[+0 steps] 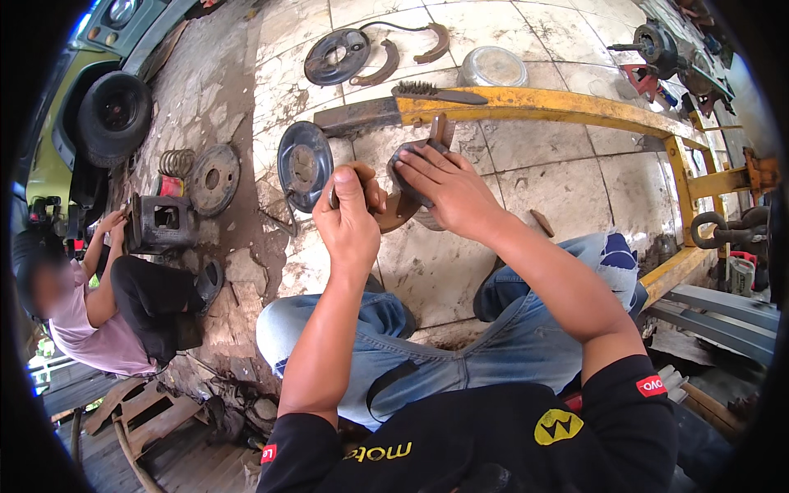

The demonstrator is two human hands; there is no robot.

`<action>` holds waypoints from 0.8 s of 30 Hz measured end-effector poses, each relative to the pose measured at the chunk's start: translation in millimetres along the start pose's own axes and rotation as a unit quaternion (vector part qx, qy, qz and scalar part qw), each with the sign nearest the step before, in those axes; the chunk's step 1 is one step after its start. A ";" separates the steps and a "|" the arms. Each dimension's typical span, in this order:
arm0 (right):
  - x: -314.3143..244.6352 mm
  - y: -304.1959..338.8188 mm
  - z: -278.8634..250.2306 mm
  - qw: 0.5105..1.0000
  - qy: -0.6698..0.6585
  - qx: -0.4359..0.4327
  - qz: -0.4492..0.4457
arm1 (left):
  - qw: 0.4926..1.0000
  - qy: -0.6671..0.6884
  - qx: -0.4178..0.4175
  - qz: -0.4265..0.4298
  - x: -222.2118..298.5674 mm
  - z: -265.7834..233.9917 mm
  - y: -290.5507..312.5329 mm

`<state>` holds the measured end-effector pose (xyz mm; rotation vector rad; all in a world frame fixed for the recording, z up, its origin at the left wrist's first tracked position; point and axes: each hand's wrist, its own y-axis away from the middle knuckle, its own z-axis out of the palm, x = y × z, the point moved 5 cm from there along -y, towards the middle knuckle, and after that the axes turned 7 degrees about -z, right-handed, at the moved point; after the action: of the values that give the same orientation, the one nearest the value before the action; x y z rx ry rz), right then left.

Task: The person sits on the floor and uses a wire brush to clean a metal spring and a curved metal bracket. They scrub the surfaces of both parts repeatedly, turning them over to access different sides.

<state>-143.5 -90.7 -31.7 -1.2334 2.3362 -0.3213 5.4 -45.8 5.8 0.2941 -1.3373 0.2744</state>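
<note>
Between my hands is a curved brown brake shoe [398, 214], its far part standing up past my right fingers. My left hand [352, 212] is closed around its near left end, thumb on top. My right hand [442, 179] lies over a dark flat pad [404, 168], fingers bent across it, pressing it against the shoe; what the pad is made of I cannot tell. The palm hides part of the shoe. Just left of my hands, a black round backing plate [304, 166] leans on the tiles. A wire brush [439, 93] rests on the yellow metal frame ahead.
Beyond the frame [567, 103] lie another backing plate [338, 57], two loose brake shoes [380, 64] and a silver round metal piece [495, 67]. At left, a seated co-worker [107, 304] touches a dark metal housing [164, 223], near a rusty disc [215, 180] and coil spring [177, 162].
</note>
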 end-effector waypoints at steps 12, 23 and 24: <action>-6.4 7.1 6.4 0.994 0.092 -0.056 0.022 | 0.993 -0.108 -0.034 0.028 7.1 7.3 5.4; -11.1 3.9 -4.0 0.988 -0.153 0.031 0.017 | 0.994 -0.095 -0.038 0.036 11.0 10.0 -2.1; -13.8 3.1 -6.2 0.993 -0.113 0.005 0.011 | 0.996 -0.084 -0.031 0.032 11.1 8.7 -1.6</action>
<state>-142.3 -77.7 -23.5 -1.1722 2.1501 -0.1757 0.4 -50.2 18.4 0.2260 -1.5196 0.2647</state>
